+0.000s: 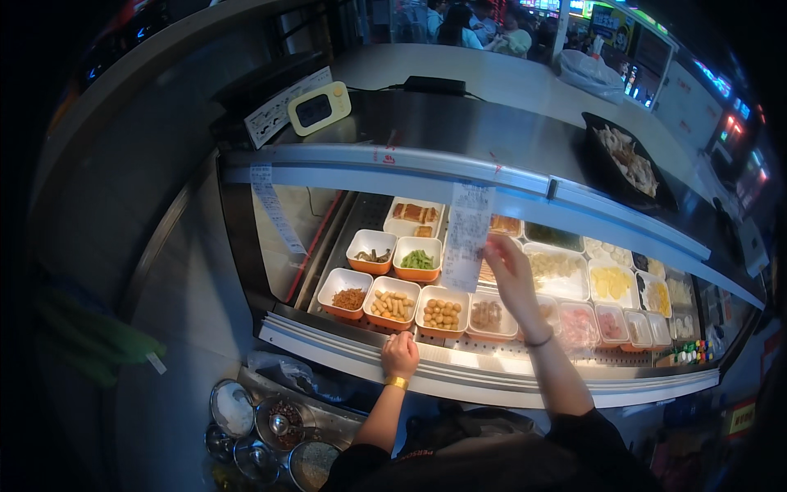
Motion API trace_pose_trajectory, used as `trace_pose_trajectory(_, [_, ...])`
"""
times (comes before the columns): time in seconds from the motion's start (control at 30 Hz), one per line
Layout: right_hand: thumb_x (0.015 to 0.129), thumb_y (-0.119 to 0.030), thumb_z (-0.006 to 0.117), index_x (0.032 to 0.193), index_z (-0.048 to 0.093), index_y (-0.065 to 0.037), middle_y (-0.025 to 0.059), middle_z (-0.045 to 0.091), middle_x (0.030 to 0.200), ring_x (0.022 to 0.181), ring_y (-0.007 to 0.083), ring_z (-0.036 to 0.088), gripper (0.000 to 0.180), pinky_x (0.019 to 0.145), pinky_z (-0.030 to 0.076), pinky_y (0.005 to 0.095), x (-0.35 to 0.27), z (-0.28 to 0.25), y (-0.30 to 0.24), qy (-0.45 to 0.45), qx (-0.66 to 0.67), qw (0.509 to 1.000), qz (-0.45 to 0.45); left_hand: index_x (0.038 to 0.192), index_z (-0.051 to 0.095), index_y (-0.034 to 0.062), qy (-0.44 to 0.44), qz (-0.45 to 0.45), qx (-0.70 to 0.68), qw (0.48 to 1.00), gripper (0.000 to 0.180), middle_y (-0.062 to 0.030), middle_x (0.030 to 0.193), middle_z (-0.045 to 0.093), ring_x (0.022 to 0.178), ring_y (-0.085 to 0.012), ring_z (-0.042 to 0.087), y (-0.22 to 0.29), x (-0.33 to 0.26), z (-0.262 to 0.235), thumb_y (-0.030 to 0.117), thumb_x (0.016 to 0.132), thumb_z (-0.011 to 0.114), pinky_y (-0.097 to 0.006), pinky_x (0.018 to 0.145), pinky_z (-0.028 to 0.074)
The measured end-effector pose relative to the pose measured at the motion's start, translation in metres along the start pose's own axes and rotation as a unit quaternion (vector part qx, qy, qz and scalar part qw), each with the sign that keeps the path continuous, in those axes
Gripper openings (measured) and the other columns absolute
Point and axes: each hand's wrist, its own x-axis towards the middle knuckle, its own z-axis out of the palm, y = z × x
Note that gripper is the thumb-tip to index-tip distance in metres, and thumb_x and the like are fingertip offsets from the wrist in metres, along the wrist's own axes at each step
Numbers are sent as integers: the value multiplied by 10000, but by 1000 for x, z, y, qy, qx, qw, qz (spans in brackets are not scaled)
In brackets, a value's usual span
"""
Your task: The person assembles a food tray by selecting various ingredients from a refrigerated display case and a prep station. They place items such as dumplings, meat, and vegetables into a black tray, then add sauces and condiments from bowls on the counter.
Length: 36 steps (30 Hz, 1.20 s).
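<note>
My right hand [510, 266] is raised inside the opening of a lit display case. Its fingers are closed at the right edge of a long printed paper slip [469, 238], which hangs from the case's upper rail [418, 164]. My left hand [400, 355], with a gold band at its wrist, rests curled at the case's front ledge [352, 344]; whatever its fingers hold, if anything, is hidden. Close to it stand white-and-orange tubs of small round balls [443, 314], pale sausage-like pieces [393, 305] and brown shreds [348, 298]. A tub of green vegetables [417, 259] sits behind.
Another paper slip [277, 209] hangs at the case's left end. Above stand a cream-coloured timer [320, 108] and a black tray of pale food [627, 160]. Metal bowls [233, 407] sit at lower left. Several people are visible beyond the counter.
</note>
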Motion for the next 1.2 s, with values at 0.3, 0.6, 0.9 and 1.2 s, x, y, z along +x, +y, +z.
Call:
trace_pose_trajectory(0.3, [885, -197, 455, 852, 570, 42, 58, 576, 731, 689, 115, 517, 267, 661, 417, 257, 22, 2, -9, -24, 16, 1000, 10, 691, 524, 74, -1, 0, 9, 1000, 41, -83, 648, 570, 650, -270, 542, -1, -1, 2, 50, 703, 493, -373, 583, 430])
trace_pose_trajectory(0.6, [910, -213, 391, 915, 569, 45, 53, 585, 807, 747, 109, 508, 313, 719, 407, 251, 24, 4, -5, -31, 112, 993, 30, 696, 533, 74, -9, -9, 9, 1000, 42, -84, 646, 570, 649, -272, 542, -1, 0, 0, 54, 704, 496, -374, 586, 432])
trace_pose_trajectory(0.9, [908, -227, 389, 1054, 567, 8, 67, 615, 938, 826, 125, 552, 329, 775, 426, 269, 26, -4, 2, -71, 90, 993, 37, 708, 529, 73, -6, -5, 1, 1000, 43, -89, 638, 561, 650, -275, 539, 1, 1, 0, 55, 714, 490, -374, 585, 429])
trace_pose_trajectory(1.2, [906, -209, 398, 892, 574, 26, 40, 591, 820, 756, 95, 522, 295, 727, 419, 250, 22, 0, -3, -51, 121, 990, 44, 704, 526, 72, 0, 0, -2, 1000, 42, -97, 636, 558, 649, -280, 539, 0, 0, 1, 50, 716, 491, -376, 582, 431])
